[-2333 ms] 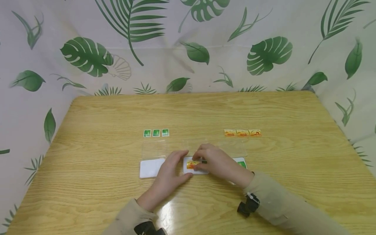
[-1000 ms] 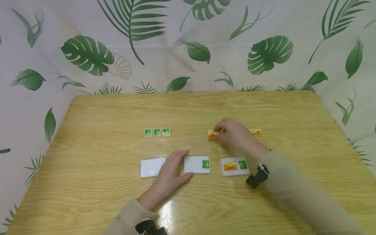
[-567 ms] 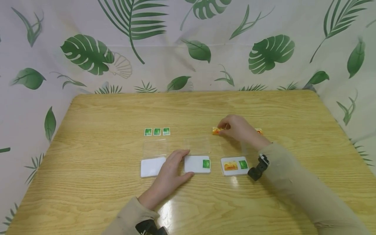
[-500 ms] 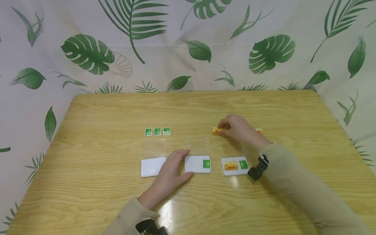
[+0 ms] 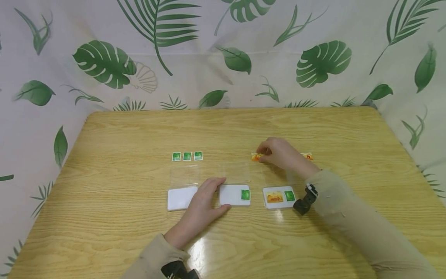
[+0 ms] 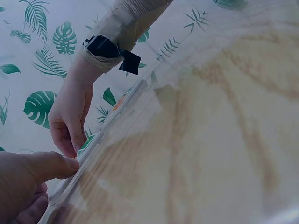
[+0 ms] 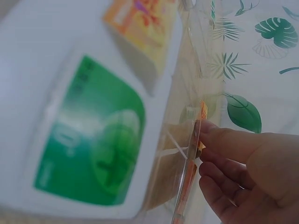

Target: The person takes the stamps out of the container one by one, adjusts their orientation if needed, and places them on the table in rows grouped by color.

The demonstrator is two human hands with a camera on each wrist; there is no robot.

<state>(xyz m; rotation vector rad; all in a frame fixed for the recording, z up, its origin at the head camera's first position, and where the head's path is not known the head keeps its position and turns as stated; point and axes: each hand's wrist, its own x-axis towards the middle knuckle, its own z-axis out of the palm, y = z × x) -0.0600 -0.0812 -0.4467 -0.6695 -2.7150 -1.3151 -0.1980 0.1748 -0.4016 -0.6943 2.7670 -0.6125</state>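
Orange sticker (image 5: 256,156): right hand (image 5: 278,153) is pinching it; left hand (image 5: 202,201) is resting flat beside white card (image 5: 234,195). Thin sticker risks slipping.

The desk (image 5: 104,217) is pale grained wood with a glossy sheen near the front, the white cards (image 5: 233,194) look smooth glossy plastic, the clear sleeves (image 5: 184,175) shiny film, and the leaf-printed backdrop (image 5: 195,58) matt cloth.

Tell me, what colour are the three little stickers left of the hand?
Green stickers, clearest in the head view.
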